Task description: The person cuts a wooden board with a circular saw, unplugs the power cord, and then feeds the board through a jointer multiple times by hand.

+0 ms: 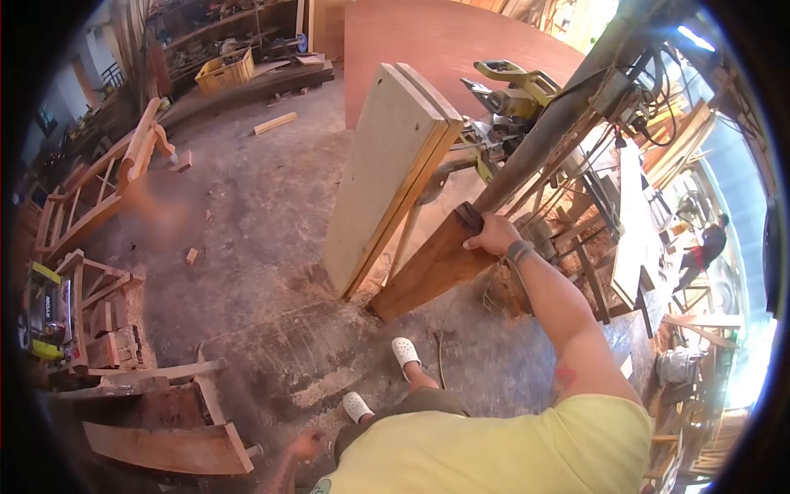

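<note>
My right hand (494,235) is stretched out, its fingers wrapped over the top end of a reddish-brown wooden board (434,267). The board is tilted, and its lower end meets the floor beside two pale wooden panels (380,165). Those panels stand nearly upright, one against the other, to the left of the board. Low at my left side hangs my left hand (308,445), above the floor and apart from the timber. It is small and blurred, so its fingers cannot be made out.
A metal post (535,152) slants up behind the board, near a yellow-green power tool (518,86). Wooden frames (103,288) and a curved plank (169,447) lie left. Sawdust covers parts of the floor (255,189). Another person (706,247) is far right.
</note>
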A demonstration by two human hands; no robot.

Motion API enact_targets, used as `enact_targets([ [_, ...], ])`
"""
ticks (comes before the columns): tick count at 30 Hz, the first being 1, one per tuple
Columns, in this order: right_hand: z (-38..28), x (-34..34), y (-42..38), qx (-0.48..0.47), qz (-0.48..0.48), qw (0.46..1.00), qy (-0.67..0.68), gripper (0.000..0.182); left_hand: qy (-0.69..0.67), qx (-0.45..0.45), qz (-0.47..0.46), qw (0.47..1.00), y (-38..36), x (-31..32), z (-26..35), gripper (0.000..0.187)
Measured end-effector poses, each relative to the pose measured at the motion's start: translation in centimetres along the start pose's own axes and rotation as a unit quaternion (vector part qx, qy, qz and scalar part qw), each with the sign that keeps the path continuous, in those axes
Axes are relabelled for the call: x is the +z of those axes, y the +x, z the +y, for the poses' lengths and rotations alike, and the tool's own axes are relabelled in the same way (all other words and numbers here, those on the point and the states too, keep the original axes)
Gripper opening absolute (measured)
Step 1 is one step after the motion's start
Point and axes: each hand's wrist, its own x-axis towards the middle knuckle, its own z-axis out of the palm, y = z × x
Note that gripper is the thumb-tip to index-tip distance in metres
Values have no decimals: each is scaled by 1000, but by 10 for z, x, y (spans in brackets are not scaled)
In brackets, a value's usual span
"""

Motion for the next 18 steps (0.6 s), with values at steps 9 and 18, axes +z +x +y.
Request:
enact_targets([
  [9, 5, -56, 125, -147, -108, 978, -101, 86, -117, -88, 162, 976, -93, 17, 113, 45],
  [18, 27, -47, 259, -249, -173, 936, -179, 100, -147, -136, 228, 953, -105, 24, 188, 47],
])
